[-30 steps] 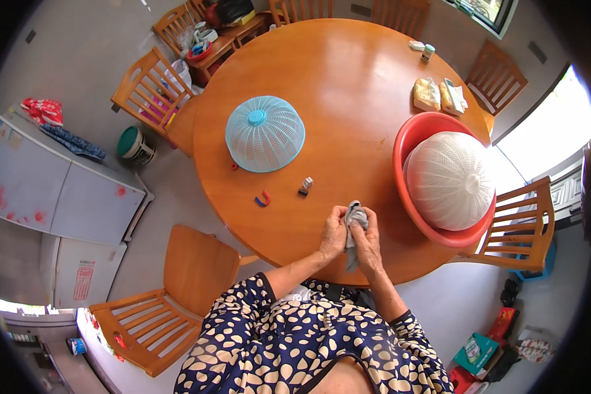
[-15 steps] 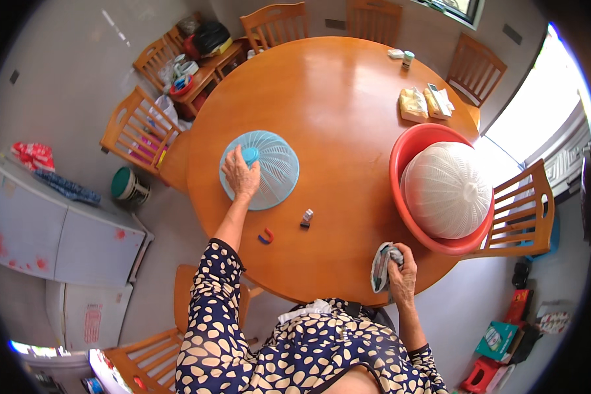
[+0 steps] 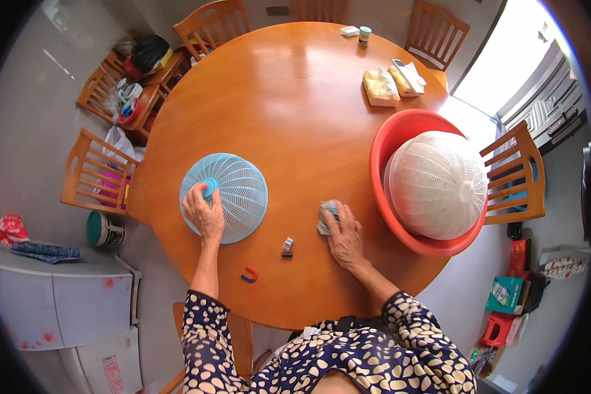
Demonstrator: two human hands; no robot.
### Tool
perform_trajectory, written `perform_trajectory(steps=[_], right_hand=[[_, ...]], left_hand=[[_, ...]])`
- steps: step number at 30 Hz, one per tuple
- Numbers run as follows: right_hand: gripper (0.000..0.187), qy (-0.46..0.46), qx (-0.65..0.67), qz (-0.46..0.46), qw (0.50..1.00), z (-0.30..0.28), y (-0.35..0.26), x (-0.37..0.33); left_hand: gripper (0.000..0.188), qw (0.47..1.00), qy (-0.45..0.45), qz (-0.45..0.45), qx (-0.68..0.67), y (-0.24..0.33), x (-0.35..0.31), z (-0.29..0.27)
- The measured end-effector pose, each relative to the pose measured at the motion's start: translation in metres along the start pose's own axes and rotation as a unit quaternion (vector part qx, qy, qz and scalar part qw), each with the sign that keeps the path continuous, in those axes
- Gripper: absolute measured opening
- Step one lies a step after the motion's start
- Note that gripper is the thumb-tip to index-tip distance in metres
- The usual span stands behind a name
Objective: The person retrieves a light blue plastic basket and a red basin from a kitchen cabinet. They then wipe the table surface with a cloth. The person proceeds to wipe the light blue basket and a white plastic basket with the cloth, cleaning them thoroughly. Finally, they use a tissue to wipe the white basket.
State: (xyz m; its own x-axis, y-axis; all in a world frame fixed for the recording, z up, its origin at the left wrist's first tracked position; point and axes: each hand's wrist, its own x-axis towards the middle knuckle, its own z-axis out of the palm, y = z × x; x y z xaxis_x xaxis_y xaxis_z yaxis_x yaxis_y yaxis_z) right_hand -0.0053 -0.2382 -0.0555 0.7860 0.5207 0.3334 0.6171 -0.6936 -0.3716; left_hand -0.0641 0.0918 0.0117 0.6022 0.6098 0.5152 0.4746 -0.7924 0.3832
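My left hand (image 3: 205, 213) grips the blue knob (image 3: 209, 188) on top of a light blue mesh food cover (image 3: 241, 197), which rests on the left part of the round wooden table (image 3: 289, 131). On the tabletop nearer the middle, my right hand (image 3: 347, 244) presses down on a bunched grey-green cloth (image 3: 324, 223), its fingers lying over it. A red and blue horseshoe magnet (image 3: 249, 274) lies below the food cover. Beside it sit a small clear-and-silver piece (image 3: 287, 243) and a small dark block (image 3: 287, 255).
To the right, a large red basin (image 3: 378, 174) holds a white mesh dome (image 3: 433, 184). Farther back are a yellow tissue pack (image 3: 380, 87), a tissue box (image 3: 407, 79), a small green-lidded jar (image 3: 364, 36) and a white packet (image 3: 349, 31). Wooden chairs (image 3: 515, 167) surround the table.
My right hand has brought the cloth from the table's near right edge up and left onto the tabletop. My left hand stays on the cover's knob. The whole view has shifted.
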Motion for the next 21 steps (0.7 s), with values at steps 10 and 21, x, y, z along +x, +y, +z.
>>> perform_trajectory(steps=[10, 21], right_hand=[[0.057, 0.126, -0.14, 0.233, 0.954, 0.073, 0.05, 0.188], [0.042, -0.028, 0.063, -0.057, 0.996, 0.058, -0.022, 0.144]], left_hand=[[0.037, 0.993, -0.095, 0.059, 0.036, -0.002, 0.015, -0.022], [0.014, 0.994, -0.061, 0.066, -0.063, -0.014, 0.029, -0.012]])
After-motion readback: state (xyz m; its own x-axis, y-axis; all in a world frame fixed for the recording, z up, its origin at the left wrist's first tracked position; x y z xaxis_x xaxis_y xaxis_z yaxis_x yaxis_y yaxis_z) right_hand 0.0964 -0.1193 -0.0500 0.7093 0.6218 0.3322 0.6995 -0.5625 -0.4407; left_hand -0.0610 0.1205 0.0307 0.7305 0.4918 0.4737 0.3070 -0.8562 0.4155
